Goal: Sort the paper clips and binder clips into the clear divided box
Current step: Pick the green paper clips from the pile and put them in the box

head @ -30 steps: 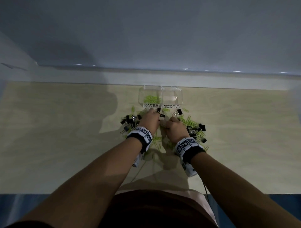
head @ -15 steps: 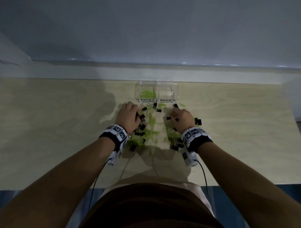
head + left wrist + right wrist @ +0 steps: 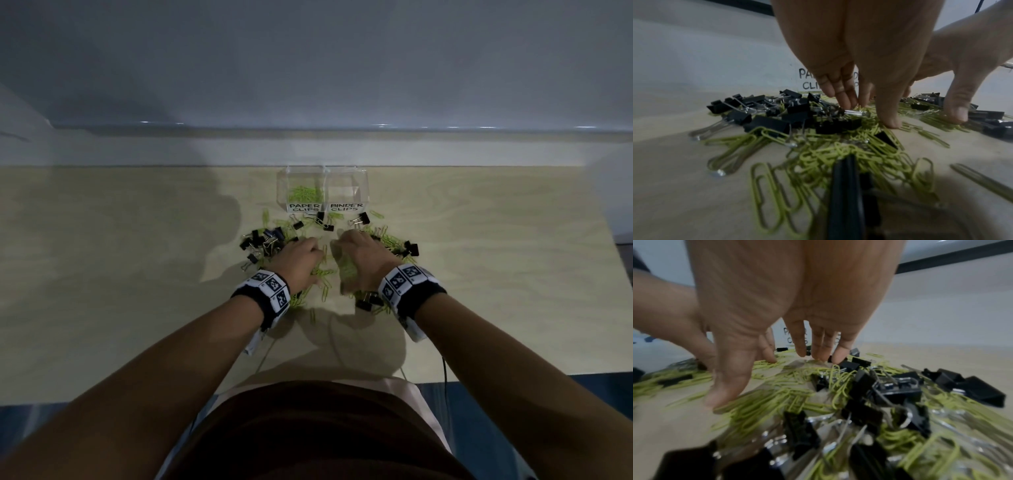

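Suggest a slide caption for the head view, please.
Both hands rake mixed clips before the labelled clear box.

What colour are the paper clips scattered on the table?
Light green paper clips, clearest in the left wrist view, mixed with black binder clips.

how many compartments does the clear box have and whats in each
2. The left compartment, labelled PAPER CLIPS, holds a few green paper clips. The right compartment, labelled BINDER CLIPS, looks empty. Both sit at the table's far edge.
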Available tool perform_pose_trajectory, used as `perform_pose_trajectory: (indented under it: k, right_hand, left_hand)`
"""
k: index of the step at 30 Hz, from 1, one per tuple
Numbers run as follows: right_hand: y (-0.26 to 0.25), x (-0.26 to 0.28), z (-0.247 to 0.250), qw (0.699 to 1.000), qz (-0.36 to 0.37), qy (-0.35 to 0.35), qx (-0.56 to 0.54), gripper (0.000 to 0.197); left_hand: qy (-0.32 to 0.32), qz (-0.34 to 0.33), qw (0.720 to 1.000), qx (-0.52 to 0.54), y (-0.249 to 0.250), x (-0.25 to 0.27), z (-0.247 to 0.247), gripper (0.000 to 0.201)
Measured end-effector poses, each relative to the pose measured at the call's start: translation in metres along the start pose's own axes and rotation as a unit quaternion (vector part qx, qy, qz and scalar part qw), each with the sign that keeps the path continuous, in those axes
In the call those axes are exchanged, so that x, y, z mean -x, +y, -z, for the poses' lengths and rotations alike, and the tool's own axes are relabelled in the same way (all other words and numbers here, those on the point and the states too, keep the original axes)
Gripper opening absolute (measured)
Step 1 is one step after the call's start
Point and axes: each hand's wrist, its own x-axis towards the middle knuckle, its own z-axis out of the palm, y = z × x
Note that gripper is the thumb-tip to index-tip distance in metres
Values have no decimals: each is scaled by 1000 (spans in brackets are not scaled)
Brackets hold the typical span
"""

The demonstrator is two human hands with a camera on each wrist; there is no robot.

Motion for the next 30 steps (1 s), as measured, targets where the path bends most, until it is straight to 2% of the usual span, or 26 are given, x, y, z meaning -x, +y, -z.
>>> perform_pose_trajectory:
  k: [3,5,7,8,10,11,13,14,17,21,24,26,28,30]
  right_hand:
    - [0,-2,-4,998,18,-29,51,84]
    - [1,-1,-8,999,37,-13,36,65]
    - [7,2,-12,998,62,18,3,50]
    - [10,4,-14,998,62,26,-9,51]
    - [16,9,-16,999,52,14,-7,65]
    - [19,12,-15,999,51,0,14,74]
    - [19,15,-11,997,48,-21,53,83]
    - [18,14,-11,997,48,-21,50,80]
    - [9,7,-11,998,54,6,35,59]
    - [0,-3,-8,999,40,11,23,40]
    - [-2,-6,-2,998,29,32,-39,24]
    - [1,-9,-3,993,-20,60,-101,14]
    - [5,-9,-1,968,-94,88,-214,13]
    - [8,-10,1,922,-149,108,-342,17]
  left_hand:
    - [-4,-20,999,47,2,1,-4,41]
    - [-4,-31,998,61,2,2,-7,37]
    - [-1,-37,997,70,5,5,-10,49]
    - [-3,-41,997,69,6,7,-11,60]
    - [-13,-42,998,53,10,9,-13,81]
    - [-17,-39,998,41,12,9,-12,84]
    - [-17,-29,999,34,15,6,-12,76]
    - [-15,-24,999,42,16,4,-12,68]
    - [-9,-13,997,71,19,1,-11,45]
    - [-14,-8,998,68,21,-3,-7,32]
    - [-18,-7,998,64,16,-5,-3,23]
    - [-13,8,995,103,11,-5,-1,17]
    - [0,36,984,174,5,-5,1,12]
    - [21,56,968,246,0,-4,5,6]
